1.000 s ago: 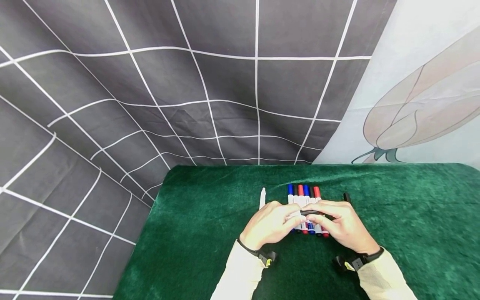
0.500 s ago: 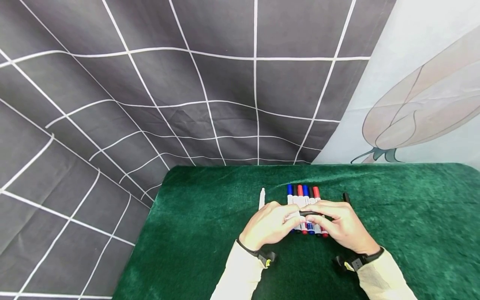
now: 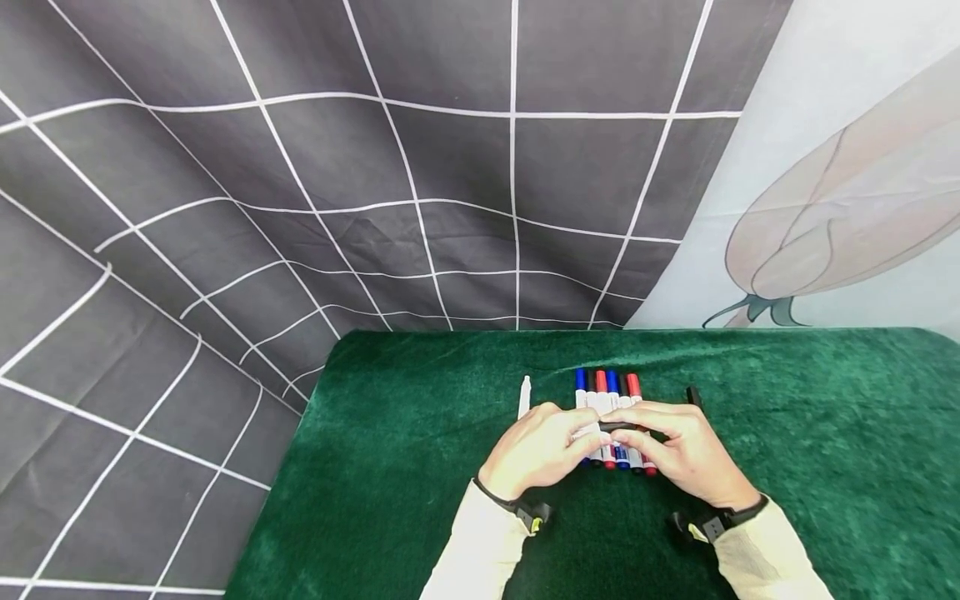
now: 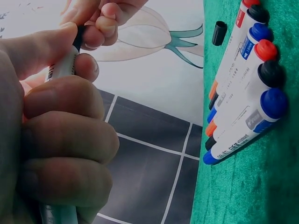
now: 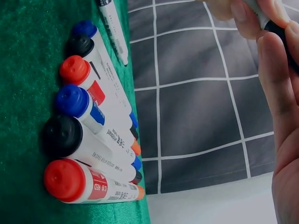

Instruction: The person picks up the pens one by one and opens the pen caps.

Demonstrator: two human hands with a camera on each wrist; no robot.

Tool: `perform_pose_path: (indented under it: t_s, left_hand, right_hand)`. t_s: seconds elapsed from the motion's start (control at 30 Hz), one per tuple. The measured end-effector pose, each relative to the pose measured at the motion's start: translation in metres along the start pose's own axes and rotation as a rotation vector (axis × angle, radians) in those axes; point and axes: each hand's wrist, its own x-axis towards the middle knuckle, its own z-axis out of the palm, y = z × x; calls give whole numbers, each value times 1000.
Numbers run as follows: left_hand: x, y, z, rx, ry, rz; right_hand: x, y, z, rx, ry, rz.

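Both hands meet over the row of markers in the head view. My left hand [image 3: 536, 454] wraps its fingers round the white barrel of a marker [image 4: 63, 65], whose lower end shows below the little finger. With thumb and fingers, my right hand [image 3: 690, 458] pinches the marker's black end [image 3: 618, 427]. In the right wrist view the pale barrel meets this black end [image 5: 276, 30] between the fingertips. Below lie several capped markers [image 5: 110, 189] side by side, with blue, black and red caps. The hands cover their middles in the head view.
Left of the row lies a white marker [image 3: 524, 396] with its narrow end bare. A loose black cap [image 4: 219, 32] lies on the green cloth [image 3: 405, 433], to the right of the row. A grey grid curtain [image 3: 450, 167] hangs behind the table.
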Motion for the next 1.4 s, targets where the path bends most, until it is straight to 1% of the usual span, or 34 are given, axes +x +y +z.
perform_pose_path:
  t_s: [0.13,0.2,0.27,0.37,0.43,0.5,0.6,0.73,0.8,0.9,1.0,1.13,1.2,1.3,1.4]
  left_hand:
    - [0,1,0,16,-2,-22]
    - [0,1,0,29,2,-28]
    - [0,1,0,29,13,-32]
    - [0,1,0,33,45,-26]
    - [0,0,0,30,69,-16]
    - [0,-1,0,43,86,-6]
    - [0,-2,0,40,93,-8]
    - [0,-3,0,38,97,-24]
    - [-1,-3,0,34,106,-30]
    - [-2,-3,-1,28,129,-25]
    - [-3,-5,-2,26,149,-13]
    - [-3,-6,-2,28,154,-23]
    - [-3,-6,-2,33,147,-42]
    - [-3,-6,-4,44,131,-100]
    - [-5,-8,-7,55,136,-151]
  right_hand:
    - [1,-2,-1,-19,0,10]
    - [2,-4,-1,-40,0,48]
    - [2,-7,0,-52,3,111]
    - [2,-13,2,-35,24,244]
    - [3,-15,5,-1,48,309]
    - [3,-17,7,45,73,356]
    - [4,-18,10,145,91,378]
    - [3,-16,14,275,96,377]
    - [4,-15,17,299,96,376]
    - [6,-15,20,304,100,381]
    - [8,-16,21,300,128,393]
    - [9,-17,20,262,199,414]
    - [10,-19,20,264,255,441]
    - [10,-21,18,319,348,475]
    - [10,-20,14,346,427,479]
